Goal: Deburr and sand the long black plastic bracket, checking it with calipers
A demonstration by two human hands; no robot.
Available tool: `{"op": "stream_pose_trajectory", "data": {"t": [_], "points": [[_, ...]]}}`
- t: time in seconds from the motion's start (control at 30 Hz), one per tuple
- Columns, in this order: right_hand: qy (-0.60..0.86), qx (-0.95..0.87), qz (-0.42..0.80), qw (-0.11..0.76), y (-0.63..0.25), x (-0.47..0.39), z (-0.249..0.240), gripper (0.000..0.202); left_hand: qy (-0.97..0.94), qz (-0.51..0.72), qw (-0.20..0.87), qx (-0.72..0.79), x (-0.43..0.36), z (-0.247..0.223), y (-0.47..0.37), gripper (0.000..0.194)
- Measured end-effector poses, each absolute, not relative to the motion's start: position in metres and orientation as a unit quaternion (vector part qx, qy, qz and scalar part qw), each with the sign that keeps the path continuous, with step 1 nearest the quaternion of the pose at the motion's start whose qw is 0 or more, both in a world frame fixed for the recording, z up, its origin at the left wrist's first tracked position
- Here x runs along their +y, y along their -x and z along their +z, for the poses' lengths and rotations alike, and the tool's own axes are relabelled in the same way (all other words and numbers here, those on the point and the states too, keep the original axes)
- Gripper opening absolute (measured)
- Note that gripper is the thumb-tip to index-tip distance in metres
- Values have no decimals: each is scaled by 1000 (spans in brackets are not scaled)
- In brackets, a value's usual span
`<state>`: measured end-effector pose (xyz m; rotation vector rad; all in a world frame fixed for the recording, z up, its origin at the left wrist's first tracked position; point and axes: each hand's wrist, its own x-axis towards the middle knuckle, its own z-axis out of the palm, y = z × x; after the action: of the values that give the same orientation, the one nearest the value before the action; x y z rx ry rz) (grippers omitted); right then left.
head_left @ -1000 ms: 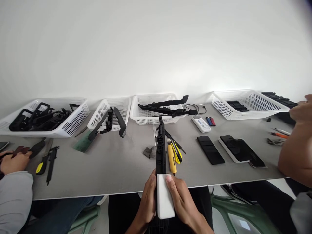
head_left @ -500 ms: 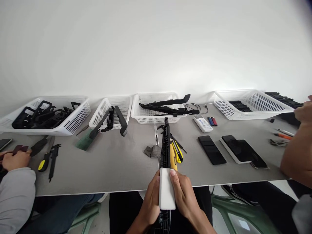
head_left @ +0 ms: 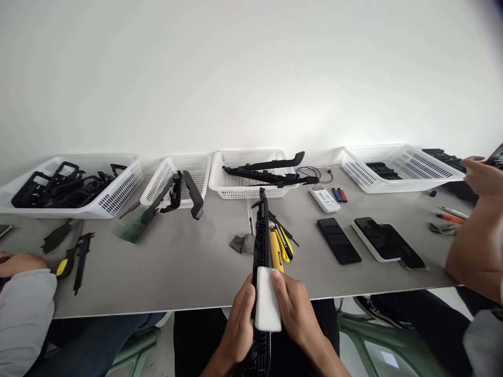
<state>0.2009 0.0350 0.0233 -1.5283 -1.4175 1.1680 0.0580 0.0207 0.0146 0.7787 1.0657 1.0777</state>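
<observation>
A long black ribbed plastic part (head_left: pixel 262 230) stands lengthwise at the table's front edge, its lower end over my lap. My left hand (head_left: pixel 239 325) is closed round its left side. My right hand (head_left: pixel 295 309) grips a white block (head_left: pixel 268 301), thumb on top, and the block lies against the black part and covers a stretch of it. Just right of the part, a yellow-handled tool (head_left: pixel 276 252) and a yellow-black cutter (head_left: pixel 285 245) lie on the table. A crumpled grey cloth piece (head_left: pixel 242 244) is on its left.
White baskets (head_left: pixel 251 192) with black parts line the wall. Phones (head_left: pixel 338 241), a white box (head_left: pixel 324 199) and lighters (head_left: pixel 339 195) lie to the right. At the left are a green sheet (head_left: pixel 131 229) and tools. Co-workers' arms (head_left: pixel 477 235) reach in from both sides.
The white block and my right hand have shifted slightly up along the part. My left thumb has come away from the block. At the right, a co-worker's hand now holds a dark object.
</observation>
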Motion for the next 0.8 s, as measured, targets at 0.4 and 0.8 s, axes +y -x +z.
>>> {"op": "stream_pose_trajectory", "data": {"t": [0.4, 0.8], "points": [[588, -446, 518, 432, -203, 39, 13, 68, -326, 501, 607, 524, 27, 6, -54, 71], [439, -572, 605, 337, -209, 40, 38, 60, -311, 486, 589, 566, 58, 19, -41, 56]]}}
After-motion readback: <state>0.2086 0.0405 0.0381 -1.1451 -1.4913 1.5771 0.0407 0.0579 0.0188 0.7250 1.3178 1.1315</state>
